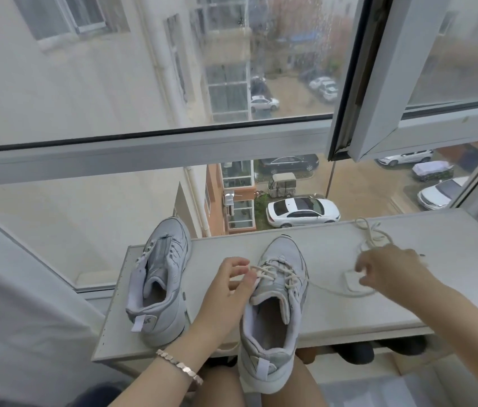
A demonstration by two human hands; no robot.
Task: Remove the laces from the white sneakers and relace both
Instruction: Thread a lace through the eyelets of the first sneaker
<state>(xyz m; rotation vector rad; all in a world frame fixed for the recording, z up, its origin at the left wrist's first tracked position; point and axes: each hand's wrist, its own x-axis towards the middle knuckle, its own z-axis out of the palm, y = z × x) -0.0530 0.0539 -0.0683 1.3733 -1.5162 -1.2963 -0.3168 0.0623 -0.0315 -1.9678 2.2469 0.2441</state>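
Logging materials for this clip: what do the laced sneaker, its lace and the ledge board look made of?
Pale grey-white laced sneaker: seemingly mesh with synthetic leather overlays, matte, panel seams showing. Cream round cord lace: woven textile, probably cotton or polyester, lying limp. Off-white flat ledge board: likely laminated board, smooth, faint sheen.

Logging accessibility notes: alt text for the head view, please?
A person's left hand pinches the lace on the nearer white sneaker while the right hand holds its slack to the side. A second sneaker stands beside it on a white shelf by a window.
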